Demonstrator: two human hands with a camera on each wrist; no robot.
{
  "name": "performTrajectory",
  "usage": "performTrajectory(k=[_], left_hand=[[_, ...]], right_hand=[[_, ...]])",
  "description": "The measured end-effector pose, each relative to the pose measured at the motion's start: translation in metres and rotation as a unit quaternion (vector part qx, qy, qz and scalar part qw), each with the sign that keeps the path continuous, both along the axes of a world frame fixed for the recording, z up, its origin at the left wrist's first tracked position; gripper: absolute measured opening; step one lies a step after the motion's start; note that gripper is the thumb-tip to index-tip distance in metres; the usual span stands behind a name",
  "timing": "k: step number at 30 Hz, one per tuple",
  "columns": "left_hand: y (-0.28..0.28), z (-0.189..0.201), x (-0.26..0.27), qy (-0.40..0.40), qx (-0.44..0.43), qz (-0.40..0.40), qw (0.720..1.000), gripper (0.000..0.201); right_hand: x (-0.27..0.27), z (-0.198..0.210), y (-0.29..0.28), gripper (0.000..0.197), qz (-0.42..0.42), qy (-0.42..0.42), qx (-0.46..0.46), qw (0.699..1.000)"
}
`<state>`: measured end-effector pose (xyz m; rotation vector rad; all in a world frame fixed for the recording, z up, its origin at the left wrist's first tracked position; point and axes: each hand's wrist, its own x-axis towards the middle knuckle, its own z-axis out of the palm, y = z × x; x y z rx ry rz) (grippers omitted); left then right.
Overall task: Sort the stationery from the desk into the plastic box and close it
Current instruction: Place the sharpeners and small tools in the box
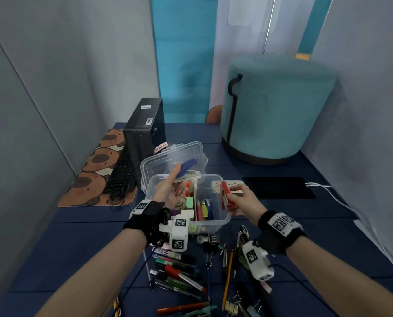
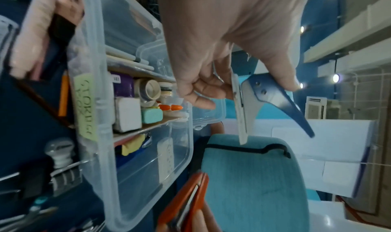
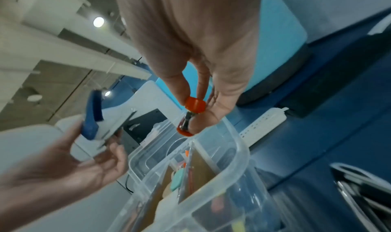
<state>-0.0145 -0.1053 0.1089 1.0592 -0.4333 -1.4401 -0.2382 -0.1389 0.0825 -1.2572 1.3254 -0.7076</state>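
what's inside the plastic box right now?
The plastic box holds cardboard dividers, tape rolls, a white eraser, a teal case, orange caps, and pens. The left hand covers part of it.

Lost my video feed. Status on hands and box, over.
Left hand holds blue stapler above plastic box. Right hand grips red stapler at its right rim. Box open, lid behind. Pens on desk.

Dark blue desk (image 1: 76,236) under plastic box (image 1: 220,221), pens (image 1: 179,268), keyboard (image 1: 122,172)
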Motion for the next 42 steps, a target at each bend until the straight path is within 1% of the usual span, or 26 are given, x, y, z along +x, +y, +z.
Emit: performTrajectory(k=[2, 5, 7, 8, 12, 13, 15, 18, 20, 22, 23, 25, 26, 28, 30, 31, 32, 33, 34, 36, 37, 38, 39, 40, 41, 42], left_hand=[[-0.007, 0.002, 0.007, 0.005, 0.016, 0.005, 1.0, 0.058], [-0.014, 0.004, 0.015, -0.016, 0.002, -0.019, 1.0, 0.059], [-0.019, 0.002, 0.023, -0.019, -0.013, -0.047, 0.999, 0.051], [-0.022, -0.002, 0.027, -0.02, -0.015, -0.052, 0.998, 0.044], [-0.032, -0.013, 0.039, -0.046, -0.017, -0.058, 0.997, 0.03], [-0.033, -0.016, 0.04, -0.064, -0.013, -0.057, 0.996, 0.028], [-0.036, -0.022, 0.04, -0.094, 0.0, -0.049, 0.994, 0.031], [-0.041, -0.025, 0.037, -0.123, 0.015, -0.063, 0.99, 0.044], [-0.044, -0.022, 0.03, -0.152, 0.02, -0.075, 0.985, 0.044], [-0.051, -0.02, 0.021, -0.175, 0.032, -0.096, 0.979, 0.042], [-0.054, -0.017, 0.016, -0.186, 0.04, -0.109, 0.976, 0.042], [-0.061, -0.013, 0.005, -0.207, 0.056, -0.14, 0.967, 0.046], [-0.064, -0.01, -0.001, -0.214, 0.063, -0.155, 0.962, 0.047], [-0.068, -0.004, -0.012, -0.231, 0.075, -0.18, 0.953, 0.042], [-0.069, 0.0, -0.021, -0.251, 0.086, -0.205, 0.942, 0.027], [-0.069, 0.001, -0.025, -0.26, 0.098, -0.216, 0.936, 0.015], [-0.068, 0.002, -0.028, -0.263, 0.111, -0.217, 0.933, 0.008], [-0.068, 0.002, -0.03, -0.261, 0.119, -0.214, 0.934, 0.014], [-0.07, -0.002, -0.031, -0.256, 0.118, -0.211, 0.936, 0.015], [-0.072, -0.01, -0.032, -0.277, 0.092, -0.214, 0.932, 0.015], [-0.074, -0.016, -0.03, -0.338, 0.069, -0.212, 0.915, 0.02], [-0.076, -0.021, -0.026, -0.437, 0.043, -0.213, 0.873, 0.025], [-0.077, -0.024, -0.021, -0.544, 0.015, -0.224, 0.808, 0.028], [-0.078, -0.031, -0.015, -0.639, -0.017, -0.239, 0.731, 0.028], [-0.077, -0.035, -0.01, -0.714, -0.043, -0.258, 0.65, 0.027], [-0.076, -0.04, -0.006, -0.767, -0.055, -0.29, 0.57, 0.027]], right_hand=[[0.018, 0.0, -0.021, 0.014, 0.024, 0.064, 0.0, 0.998], [0.043, -0.008, -0.047, 0.007, 0.052, 0.18, 0.002, 0.982], [0.056, -0.015, -0.06, 0.019, 0.094, 0.253, -0.004, 0.963], [0.062, -0.017, -0.066, 0.023, 0.104, 0.273, -0.001, 0.956], [0.085, -0.035, -0.084, 0.023, 0.118, 0.296, 0.003, 0.948], [0.09, -0.04, -0.088, 0.022, 0.127, 0.299, 0.006, 0.946], [0.097, -0.049, -0.092, 0.017, 0.158, 0.302, 0.021, 0.94], [0.096, -0.065, -0.097, 0.025, 0.179, 0.295, 0.053, 0.937], [0.092, -0.058, -0.098, 0.028, 0.194, 0.304, 0.044, 0.932], [0.084, -0.043, -0.1, 0.027, 0.17, 0.277, -0.004, 0.946], [0.079, -0.033, -0.099, 0.026, 0.139, 0.229, -0.006, 0.963], [0.068, -0.011, -0.094, 0.024, 0.109, 0.097, 0.043, 0.988], [0.063, 0.0, -0.09, 0.026, 0.119, 0.032, 0.074, 0.99], [0.052, 0.014, -0.082, 0.035, 0.178, -0.014, 0.103, 0.979], [0.046, 0.021, -0.073, 0.039, 0.225, -0.019, 0.092, 0.97], [0.045, 0.021, -0.07, 0.038, 0.231, -0.01, 0.077, 0.97], [0.046, 0.021, -0.067, 0.036, 0.228, 0.003, 0.061, 0.972], [0.047, 0.018, -0.067, 0.034, 0.22, 0.03, 0.046, 0.974], [0.049, 0.014, -0.07, 0.032, 0.204, 0.062, 0.03, 0.977], [0.052, 0.005, -0.08, 0.027, 0.144, 0.131, 0.005, 0.981], [0.054, 0.001, -0.086, 0.024, 0.113, 0.167, 0.001, 0.979], [0.056, -0.001, -0.091, 0.021, 0.094, 0.2, -0.005, 0.975], [0.059, 0.001, -0.093, 0.017, 0.092, 0.236, -0.007, 0.967], [0.062, 0.002, -0.094, 0.015, 0.099, 0.272, -0.008, 0.957], [0.067, 0.003, -0.094, 0.013, 0.108, 0.304, -0.006, 0.946], [0.072, 0.004, -0.095, 0.011, 0.117, 0.329, -0.006, 0.937]])
